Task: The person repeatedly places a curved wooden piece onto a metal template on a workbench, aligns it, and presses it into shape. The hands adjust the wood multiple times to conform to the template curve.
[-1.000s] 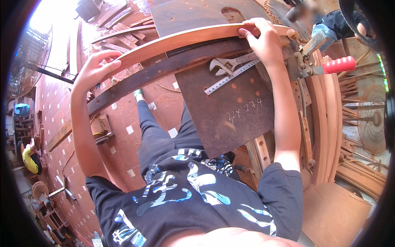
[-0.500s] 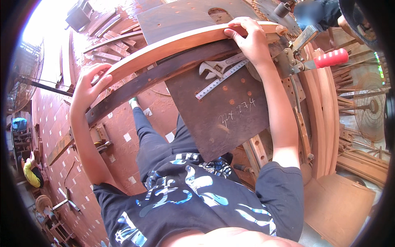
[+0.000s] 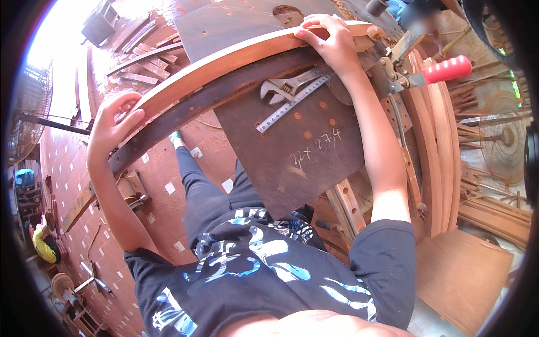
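Note:
A long, curved strip of pale reddish wood (image 3: 224, 60) arcs across the top of the view. My left hand (image 3: 114, 121) grips its left end, thumb on the near side and fingers curled over. Further right, my right hand (image 3: 330, 44) pinches the strip close to its right end, the thumb along its top edge. Just nearer to me, a dark curved wooden form (image 3: 193, 106) runs alongside the strip. An adjustable wrench (image 3: 285, 89) lies beside a metal rule (image 3: 292, 105) on the dark metal machine table (image 3: 292, 180), below my right forearm.
A toggle clamp with a red handle (image 3: 446, 70) stands right of my right hand. Curved wooden pieces (image 3: 435, 151) lean at the right, near a standing fan (image 3: 503, 135). Wood offcuts (image 3: 149, 62) lie on the tiled floor. Other people are at the far right and far left.
The whole view has shifted slightly, so the table, wrench and strip sit further left and higher. Both hands keep their hold on the strip.

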### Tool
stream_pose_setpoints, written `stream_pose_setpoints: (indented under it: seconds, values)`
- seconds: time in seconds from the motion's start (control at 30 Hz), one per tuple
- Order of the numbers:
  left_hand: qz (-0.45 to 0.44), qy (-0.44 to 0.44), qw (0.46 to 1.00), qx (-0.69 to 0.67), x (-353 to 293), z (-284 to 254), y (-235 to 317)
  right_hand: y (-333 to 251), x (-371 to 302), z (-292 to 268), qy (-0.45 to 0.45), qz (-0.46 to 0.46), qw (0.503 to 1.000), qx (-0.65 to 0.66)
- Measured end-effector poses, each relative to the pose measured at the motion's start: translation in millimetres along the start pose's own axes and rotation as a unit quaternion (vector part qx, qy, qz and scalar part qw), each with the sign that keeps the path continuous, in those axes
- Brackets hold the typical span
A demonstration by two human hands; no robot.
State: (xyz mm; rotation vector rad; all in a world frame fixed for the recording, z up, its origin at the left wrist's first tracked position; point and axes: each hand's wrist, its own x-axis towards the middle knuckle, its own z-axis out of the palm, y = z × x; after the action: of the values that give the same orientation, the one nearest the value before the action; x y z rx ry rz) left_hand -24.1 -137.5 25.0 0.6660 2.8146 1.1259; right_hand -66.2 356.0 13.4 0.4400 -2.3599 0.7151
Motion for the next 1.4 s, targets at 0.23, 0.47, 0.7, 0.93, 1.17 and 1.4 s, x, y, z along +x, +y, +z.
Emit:
stream_pose_setpoints:
  seconds: [0.23, 0.47, 0.7, 0.93, 1.17, 1.4]
  values:
    - [-0.052, -0.03, 0.998, -0.021, -3.3, -9.7, 1.4, -1.4, -2.4, 11.9, 0.013, -0.013, 0.999, -0.036]
    - [-0.095, 0.001, 0.993, -0.065, -0.6, -6.1, -5.7, -0.2, -0.2, 23.7, 0.0, -0.014, 0.999, -0.048]
    - [-0.049, 0.03, 0.997, -0.045, 0.1, -0.8, -10.1, -0.8, -12.1, 9.1, -0.016, -0.065, 0.995, -0.08]
    - [-0.079, 0.021, 0.996, -0.037, -0.9, -1.4, -10.0, -6.2, -13.7, 0.6, -0.039, 0.075, 0.987, -0.133]
    - [-0.067, 0.029, 0.996, -0.046, -4.4, -1.4, -10.3, 3.9, -19.4, 3.6, -0.026, 0.101, 0.989, -0.107]
    - [-0.062, 0.041, 0.995, -0.061, -21.4, -9.7, -13.6, -11.9, -22.3, 10.6, -0.001, -0.028, 0.991, -0.131]
